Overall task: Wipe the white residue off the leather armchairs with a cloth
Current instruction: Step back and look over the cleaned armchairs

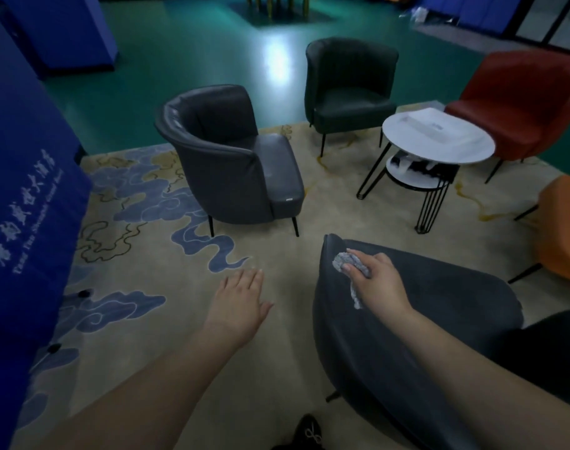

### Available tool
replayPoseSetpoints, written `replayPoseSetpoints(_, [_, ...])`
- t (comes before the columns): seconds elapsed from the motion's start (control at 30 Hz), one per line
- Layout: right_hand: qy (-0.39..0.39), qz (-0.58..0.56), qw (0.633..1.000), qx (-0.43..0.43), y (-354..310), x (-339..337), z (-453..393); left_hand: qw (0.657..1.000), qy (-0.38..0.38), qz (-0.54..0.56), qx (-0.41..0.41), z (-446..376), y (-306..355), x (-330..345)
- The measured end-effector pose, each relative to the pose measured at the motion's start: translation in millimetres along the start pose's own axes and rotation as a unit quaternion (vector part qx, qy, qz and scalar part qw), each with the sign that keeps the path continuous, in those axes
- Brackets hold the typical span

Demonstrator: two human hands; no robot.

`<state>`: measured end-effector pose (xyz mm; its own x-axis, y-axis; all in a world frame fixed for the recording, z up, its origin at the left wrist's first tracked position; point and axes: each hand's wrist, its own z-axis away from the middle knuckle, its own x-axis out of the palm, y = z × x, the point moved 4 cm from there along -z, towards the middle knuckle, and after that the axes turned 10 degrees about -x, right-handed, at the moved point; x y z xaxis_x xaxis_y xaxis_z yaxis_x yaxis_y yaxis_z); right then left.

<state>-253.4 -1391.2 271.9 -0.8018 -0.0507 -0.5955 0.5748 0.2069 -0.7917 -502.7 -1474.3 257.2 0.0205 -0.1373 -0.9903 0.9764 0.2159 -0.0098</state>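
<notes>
- Right hand [376, 277] — fingers curled round a grey cloth [350, 263], pressed on the near armchair's [391, 352] back edge
- Left hand [241, 303] — fingers straight, hovering over the rug [179, 319]

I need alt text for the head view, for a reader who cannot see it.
A right hand presses a grey cloth on the back of a dark armchair; the left hand hovers open over the carpet. More armchairs surround a round white table.

Open rug [277, 241] lies between the grey chair [231, 164], near chair [391, 336] and tabletop [407, 125]; a blue banner [27, 196] blocks the left.
</notes>
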Motion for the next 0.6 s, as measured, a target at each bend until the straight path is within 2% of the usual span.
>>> replayPoseSetpoints(0.27, [0.012,0.008,1.000,-0.006,-10.5,14.1,-99.9,1.000,0.007,-0.011,0.020,-98.8,-12.8,-21.7])
replayPoseSetpoints(0.43, [0.022,0.022,1.000,-0.006,-17.8,19.1,-139.6,1.000,-0.015,0.005,0.009,-145.5,-28.8,-28.3])
replayPoseSetpoints(0.6, [0.048,0.046,0.998,0.017,-15.4,24.2,-180.5,0.999,-0.010,0.016,0.040,-213.0,-41.5,-34.6])
